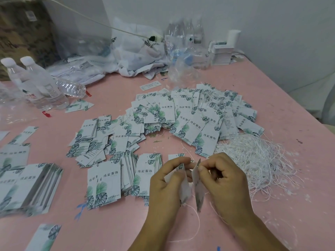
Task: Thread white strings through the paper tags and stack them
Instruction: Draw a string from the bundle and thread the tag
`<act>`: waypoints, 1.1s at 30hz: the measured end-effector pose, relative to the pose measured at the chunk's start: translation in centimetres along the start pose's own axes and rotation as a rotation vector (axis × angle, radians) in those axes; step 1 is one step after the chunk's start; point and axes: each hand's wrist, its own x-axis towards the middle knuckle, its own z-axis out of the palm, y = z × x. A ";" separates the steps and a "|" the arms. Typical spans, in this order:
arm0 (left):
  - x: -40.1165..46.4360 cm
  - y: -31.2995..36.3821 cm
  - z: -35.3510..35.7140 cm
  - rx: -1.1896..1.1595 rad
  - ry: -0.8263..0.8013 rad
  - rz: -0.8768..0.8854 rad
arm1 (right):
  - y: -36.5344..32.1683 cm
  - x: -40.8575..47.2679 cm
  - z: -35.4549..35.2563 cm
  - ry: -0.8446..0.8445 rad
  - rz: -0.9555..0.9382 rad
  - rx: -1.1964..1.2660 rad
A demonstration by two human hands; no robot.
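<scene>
Above the pink table, my left hand grips a white paper tag with green leaf print by its top end. My right hand pinches a second tag beside it, edge-on to the camera. A thin white string hangs from below the tags and curls on the table. A tangled pile of white strings lies to the right of my hands. Stacks of tags sit left of my hands, and a wide heap of strung tags spreads behind.
More tag stacks lie at the left edge. Clear water bottles stand at the far left, with plastic bags and a box of tags along the back wall. The table's right edge runs diagonally.
</scene>
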 end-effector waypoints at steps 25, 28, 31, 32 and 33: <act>0.4 -1.4 -0.1 -0.086 0.036 -0.053 | 0.3 0.1 0.1 -0.046 0.371 0.451; 0.1 -1.3 0.1 -0.004 0.025 0.023 | -0.7 -0.6 1.2 -0.102 0.120 0.112; 0.2 -1.1 0.0 -0.013 0.057 0.023 | -0.5 -0.6 1.4 -0.094 0.068 0.009; 0.2 -1.1 -0.1 -0.018 0.063 0.021 | -0.2 -0.6 1.3 -0.086 0.081 -0.018; 0.3 -1.1 -0.1 -0.016 0.065 0.017 | 0.0 -0.7 1.3 -0.079 0.098 -0.036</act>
